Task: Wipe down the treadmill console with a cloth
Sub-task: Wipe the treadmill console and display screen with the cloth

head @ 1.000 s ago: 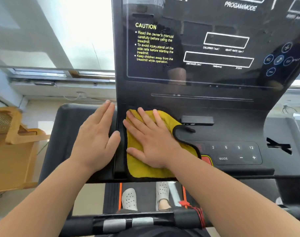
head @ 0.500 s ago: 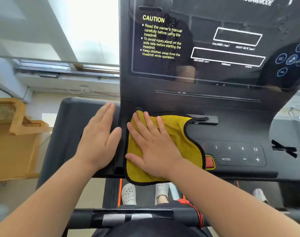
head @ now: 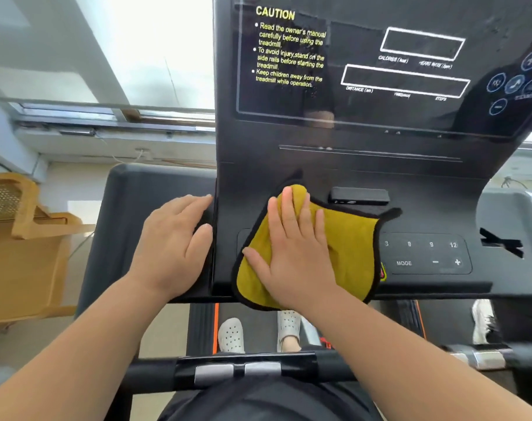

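Yellow cloth (head: 346, 238) lies beside MODE key (head: 404, 263), below CAUTION text (head: 275, 13).

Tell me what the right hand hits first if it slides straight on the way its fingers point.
Likely the rising face of the console, just beyond the cloth under the right hand. The small black box seems to sit right of that line; depth is unclear.
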The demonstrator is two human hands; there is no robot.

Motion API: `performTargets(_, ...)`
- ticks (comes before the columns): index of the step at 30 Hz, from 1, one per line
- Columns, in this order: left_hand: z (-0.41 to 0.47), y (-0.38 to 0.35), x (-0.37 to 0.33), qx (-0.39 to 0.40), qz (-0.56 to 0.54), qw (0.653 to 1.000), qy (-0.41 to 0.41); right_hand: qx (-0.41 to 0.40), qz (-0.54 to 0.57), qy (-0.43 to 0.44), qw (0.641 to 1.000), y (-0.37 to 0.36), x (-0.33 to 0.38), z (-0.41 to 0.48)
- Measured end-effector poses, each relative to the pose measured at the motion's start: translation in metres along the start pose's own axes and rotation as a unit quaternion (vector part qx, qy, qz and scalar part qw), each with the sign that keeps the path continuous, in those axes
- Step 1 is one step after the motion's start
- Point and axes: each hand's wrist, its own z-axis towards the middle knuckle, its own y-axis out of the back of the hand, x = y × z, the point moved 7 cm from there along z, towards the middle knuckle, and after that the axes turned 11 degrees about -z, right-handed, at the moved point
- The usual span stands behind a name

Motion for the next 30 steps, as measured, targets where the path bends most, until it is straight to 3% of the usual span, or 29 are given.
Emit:
performTargets(9, -0.01, -0.008, 0.01, 0.044, 0.03, 0.999, -0.01, -0.028, -0.045, 0.235, 0.971, -0.003, 0.048, -0.016)
performTargets(11, -0.007, -0.012, 0.008, 0.053, 0.032, 0.998, -0.015, -0.03, -0.051, 0.227, 0.972, -0.01, 0.028, -0.027)
performTargets(15, -0.008, -0.016, 0.007, 0.068, 0.035, 0.997, -0.015, -0.01, -0.039, 0.122, 0.992, -0.011, -0.022, -0.024)
performTargets(20, -0.016, -0.018, 0.02, 0.094, 0.096, 0.991, -0.012, -0.01, -0.027, 0.046, 0.999, 0.003, -0.01, 0.006)
performTargets(27, -0.022, -0.008, 0.023, 0.073, 0.08, 0.994, 0.005, -0.03, -0.023, 0.187, 0.982, 0.009, 0.049, 0.021)
performTargets(30, -0.013, -0.003, 0.017, 0.059, 0.062, 0.996, -0.001, -0.054, -0.041, 0.193, 0.979, 0.012, 0.041, 0.023)
